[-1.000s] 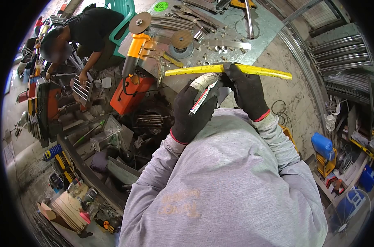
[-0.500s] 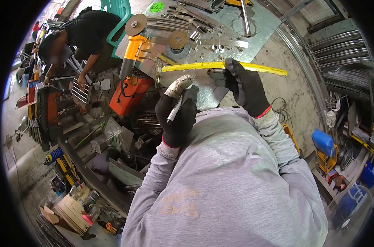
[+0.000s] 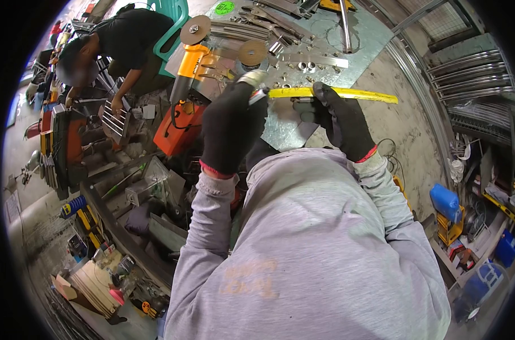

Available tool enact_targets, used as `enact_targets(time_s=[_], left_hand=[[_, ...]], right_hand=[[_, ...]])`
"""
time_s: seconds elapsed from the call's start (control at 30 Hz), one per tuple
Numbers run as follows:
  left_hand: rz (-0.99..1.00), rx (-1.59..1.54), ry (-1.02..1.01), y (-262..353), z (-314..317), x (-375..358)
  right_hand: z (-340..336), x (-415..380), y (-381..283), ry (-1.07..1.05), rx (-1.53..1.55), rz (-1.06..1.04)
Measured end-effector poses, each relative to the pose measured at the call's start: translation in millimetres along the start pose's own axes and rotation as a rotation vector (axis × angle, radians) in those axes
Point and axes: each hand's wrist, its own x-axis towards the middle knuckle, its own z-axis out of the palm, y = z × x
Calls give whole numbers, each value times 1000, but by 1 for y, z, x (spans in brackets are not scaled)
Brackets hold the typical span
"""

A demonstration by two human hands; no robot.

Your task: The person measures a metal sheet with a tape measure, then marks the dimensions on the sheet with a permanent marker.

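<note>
My left hand (image 3: 233, 127), in a black glove with a pale wrapped fingertip, is closed around a white marker pen (image 3: 259, 96). It is raised at the left part of a yellow tape measure blade (image 3: 291, 92) and covers that end. My right hand (image 3: 346, 122), also black-gloved, has its fingers closed on the middle of the blade. A short metal piece (image 3: 302, 100) shows just below the blade beside these fingers. The rest of the blade runs out to the right over the floor.
An angle grinder (image 3: 190, 67) with a disc stands at the table's left, near a red box (image 3: 177, 131). Clamps, flat metal strips (image 3: 317, 59) and small rings lie on the metal table (image 3: 366, 42). At the left a person (image 3: 127, 42) bends over a metal grille (image 3: 115, 120).
My left hand has moved up and turned, bringing the marker to the tape blade and covering the blade's left end. My right hand keeps its hold in nearly the same place.
</note>
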Motion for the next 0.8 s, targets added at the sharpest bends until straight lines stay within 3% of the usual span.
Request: enact_targets(time_s=[0.07, 0.2, 0.8], left_hand=[[-90, -105, -200, 3, 5, 1], [-43, -125, -249, -4, 11, 0], [-56, -50, -149, 4, 19, -11]], right_hand=[[-7, 4, 2, -20, -25, 28], [-17, 8, 9, -17, -29, 53], [-17, 10, 18, -30, 127, 114]])
